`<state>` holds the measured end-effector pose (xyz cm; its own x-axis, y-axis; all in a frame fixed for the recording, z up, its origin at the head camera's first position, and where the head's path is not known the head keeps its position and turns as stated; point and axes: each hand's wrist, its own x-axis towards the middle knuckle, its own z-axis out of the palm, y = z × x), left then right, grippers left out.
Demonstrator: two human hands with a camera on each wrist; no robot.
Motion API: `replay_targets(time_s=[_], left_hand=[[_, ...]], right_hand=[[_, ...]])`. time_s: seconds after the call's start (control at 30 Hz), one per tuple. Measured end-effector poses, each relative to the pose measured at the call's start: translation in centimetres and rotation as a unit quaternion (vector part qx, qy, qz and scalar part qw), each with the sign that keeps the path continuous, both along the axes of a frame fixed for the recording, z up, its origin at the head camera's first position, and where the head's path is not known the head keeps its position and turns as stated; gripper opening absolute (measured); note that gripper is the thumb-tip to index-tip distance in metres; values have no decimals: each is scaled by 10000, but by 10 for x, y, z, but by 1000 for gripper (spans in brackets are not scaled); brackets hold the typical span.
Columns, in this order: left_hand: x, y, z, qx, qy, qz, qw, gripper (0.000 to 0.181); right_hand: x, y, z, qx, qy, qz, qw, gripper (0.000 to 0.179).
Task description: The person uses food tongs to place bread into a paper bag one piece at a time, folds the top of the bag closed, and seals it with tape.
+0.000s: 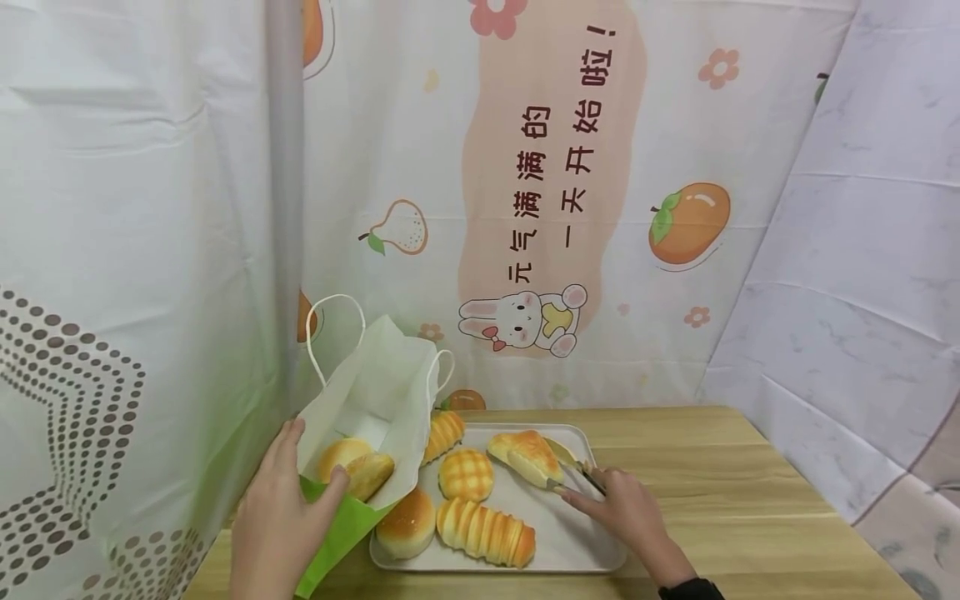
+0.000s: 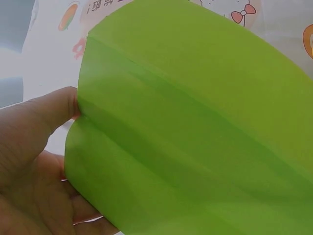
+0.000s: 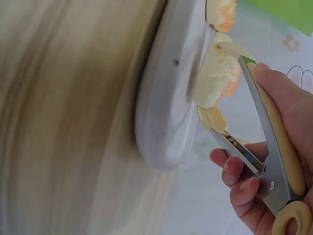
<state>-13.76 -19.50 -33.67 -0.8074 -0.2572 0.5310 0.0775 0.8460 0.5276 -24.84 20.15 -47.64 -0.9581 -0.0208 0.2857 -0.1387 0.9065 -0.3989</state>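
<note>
My left hand [image 1: 273, 512] grips the rim of a green paper bag [image 1: 341, 533], thumb over the edge and fingers on the outer side. The bag leans open toward me, its white inside showing a round bun [image 1: 343, 455] and a longer bread piece [image 1: 371, 475]. In the right wrist view, my right hand [image 3: 293, 110] holds metal tongs [image 3: 276, 134] with beige handles. Their tips stand on either side of a golden-topped, wedge-like bread [image 1: 527, 457] at the back right of the white tray [image 1: 570, 542].
Also on the tray are a ridged long bread [image 1: 486, 532], a checkered round bun [image 1: 466, 475], a brown-topped bun [image 1: 406, 525] and another ridged bread [image 1: 444, 435], partly behind the bag. The tray stands on a wooden table [image 1: 720, 500]. Printed curtains [image 1: 420, 150] hang behind and beside it.
</note>
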Motion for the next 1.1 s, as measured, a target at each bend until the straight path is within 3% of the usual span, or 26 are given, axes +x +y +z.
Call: replay_targets(time_s=[0.13,0.37,0.73,1.1], left_hand=[[0,0,-1,29,16,43,10000,70],[2,0,-1,-59,38,3,10000,75],[2,0,-1,-54,-249,-82,9996,79],[3,0,0,-41,-298,-102,9995,80]], right_hand=[[3,2,4,-31,-33,36,10000,56],[7,1,15,-103,66,141,9998,74],[13,0,42,-37,497,340,9982,59],[20,-4,62,23,659,348,9972,74]])
